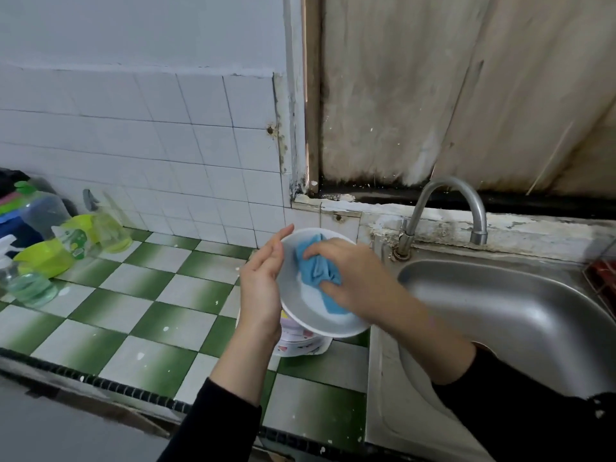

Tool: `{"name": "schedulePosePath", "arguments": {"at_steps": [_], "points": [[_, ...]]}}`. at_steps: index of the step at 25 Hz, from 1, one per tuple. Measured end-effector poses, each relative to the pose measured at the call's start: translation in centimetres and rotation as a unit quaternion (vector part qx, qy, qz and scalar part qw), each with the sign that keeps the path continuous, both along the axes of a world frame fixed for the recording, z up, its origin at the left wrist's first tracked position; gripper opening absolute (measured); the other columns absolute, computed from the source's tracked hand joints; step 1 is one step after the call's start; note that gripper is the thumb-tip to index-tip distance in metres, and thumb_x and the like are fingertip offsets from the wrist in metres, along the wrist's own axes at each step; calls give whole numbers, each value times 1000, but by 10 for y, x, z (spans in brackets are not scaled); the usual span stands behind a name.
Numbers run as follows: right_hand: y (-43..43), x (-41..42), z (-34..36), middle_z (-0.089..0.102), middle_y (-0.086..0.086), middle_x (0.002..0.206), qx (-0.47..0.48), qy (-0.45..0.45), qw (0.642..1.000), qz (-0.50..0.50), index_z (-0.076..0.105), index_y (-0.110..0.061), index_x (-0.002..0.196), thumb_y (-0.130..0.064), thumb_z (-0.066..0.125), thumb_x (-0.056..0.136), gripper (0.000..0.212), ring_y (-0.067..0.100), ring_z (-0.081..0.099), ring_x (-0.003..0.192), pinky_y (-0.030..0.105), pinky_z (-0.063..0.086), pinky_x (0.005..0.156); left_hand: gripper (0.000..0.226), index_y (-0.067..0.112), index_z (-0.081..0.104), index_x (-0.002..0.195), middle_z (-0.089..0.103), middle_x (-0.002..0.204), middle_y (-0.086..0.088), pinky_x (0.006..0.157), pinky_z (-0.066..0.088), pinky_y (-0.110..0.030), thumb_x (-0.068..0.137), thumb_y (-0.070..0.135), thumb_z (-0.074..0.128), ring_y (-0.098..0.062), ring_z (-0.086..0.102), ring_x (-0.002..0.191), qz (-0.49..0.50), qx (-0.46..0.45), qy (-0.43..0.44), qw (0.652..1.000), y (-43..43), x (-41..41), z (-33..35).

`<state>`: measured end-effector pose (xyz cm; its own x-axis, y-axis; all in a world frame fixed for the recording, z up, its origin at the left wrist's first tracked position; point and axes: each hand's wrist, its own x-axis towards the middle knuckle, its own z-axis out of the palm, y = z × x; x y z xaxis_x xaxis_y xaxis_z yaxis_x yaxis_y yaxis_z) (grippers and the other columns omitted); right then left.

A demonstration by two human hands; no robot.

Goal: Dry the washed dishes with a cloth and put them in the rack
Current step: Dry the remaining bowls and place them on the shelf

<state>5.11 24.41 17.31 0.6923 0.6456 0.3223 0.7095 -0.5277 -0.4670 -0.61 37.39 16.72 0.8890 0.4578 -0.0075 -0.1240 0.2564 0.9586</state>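
I'm drying the plate [295,306]: right hand [353,278] fingers clamping the blue cloth [316,271], left hand [261,278] fingers straight, propping the rim. Next probably flipping it, back side needing wiping

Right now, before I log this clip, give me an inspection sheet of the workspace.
Surface: green-and-white tiled counter, white flecks on it.
Job's things: white plate held tilted above the counter; blue cloth bunched inside it; stacked dishes on the counter beneath.
Clutter: bottles at far left.
Hands: left hand supports the plate's rim, fingers straight; right hand grips the cloth against the plate.
Cables: nothing seen.
Surroundings: steel sink and tap on the right; red wire item at the right edge, possibly the rack; tiled wall.
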Motion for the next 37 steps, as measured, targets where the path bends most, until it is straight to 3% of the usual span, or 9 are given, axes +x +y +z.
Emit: {"name": "schedulePosePath", "arguments": {"at_steps": [4, 8, 11, 13, 17, 21, 27, 33, 37], "points": [[-11, -15, 4, 63, -14, 114, 42, 210, 973, 89, 64, -38, 107, -12, 71, 79, 39, 3, 57, 100, 20, 47, 89, 29, 25, 75, 106, 71, 112, -8, 91, 55, -40, 98, 22, 47, -28, 65, 105, -37, -7, 13, 999, 10, 22, -4], [-43, -2, 3, 58, -12, 122, -205, -55, 977, -23, 60, -35, 115, -7, 65, 83, 43, 14, 52, 112, 33, 53, 79, 27, 30, 74, 102, 71, 112, -4, 95, 50, -51, 97, 24, 48, -35, 62, 110, -83, -19, 51, 995, -3, 29, -17], [-60, 3, -13, 65, 2, 113, -42, -164, 979, -115, 65, -18, 108, 2, 78, 67, 47, 26, 61, 100, 38, 59, 65, 27, 30, 71, 111, 72, 110, -1, 81, 53, -34, 97, 24, 48, -24, 65, 103, -105, -9, 38, 994, -24, 30, -17], [-69, 7, -22, 64, 6, 114, 59, -164, 978, -118, 65, -13, 106, 4, 78, 65, 46, 25, 59, 104, 31, 55, 82, 28, 24, 70, 114, 73, 109, -3, 81, 53, -30, 98, 21, 47, -21, 66, 103, -127, -13, 40, 991, -43, 32, -17], [-76, -11, -13, 61, -10, 105, 240, 53, 963, -111, 62, -24, 100, 0, 75, 73, 38, -1, 56, 100, 8, 39, 88, 27, 13, 69, 111, 70, 112, -15, 95, 51, -43, 97, 19, 46, -28, 67, 106, -145, -84, 52, 985, -85, 31, -13], [-123, -30, 2, 62, -14, 86, 138, 261, 955, -1, 62, -31, 85, 9, 66, 71, 43, -4, 57, 75, 12, 42, 70, 30, 23, 73, 104, 69, 114, -18, 98, 48, -50, 81, 34, 57, -37, 63, 110, -144, -100, 40, 984, -111, 30, -6], [-216, -58, 28, 60, -12, 71, 152, 260, 953, 22, 63, -29, 65, 5, 50, 55, 37, 3, 52, 64, 18, 40, 59, 27, 22, 66, 113, 69, 103, -5, 85, 50, -39, 99, 25, 43, -29, 63, 94, -116, -121, 81, 982, -171, 9, -5], [-303, -74, 25, 59, -8, 65, 501, 230, 817, -172, 51, -17, 72, 9, 40, 54, 34, 9, 52, 58, 18, 36, 45, 16, 26, 70, 99, 70, 103, 4, 74, 52, -35, 94, 27, 55, -23, 65, 92, 46, -161, 50, 985, -210, -12, 8], [-347, -94, 13, 61, -6, 71, 525, 215, 784, -252, 58, -16, 93, 0, 50, 83, 21, 12, 56, 61, 24, 46, 52, 30, 27, 60, 125, 67, 108, 6, 76, 50, -35, 99, 32, 46, -20, 63, 95, 11, -193, 20, 981, -255, -28, 31]]}}
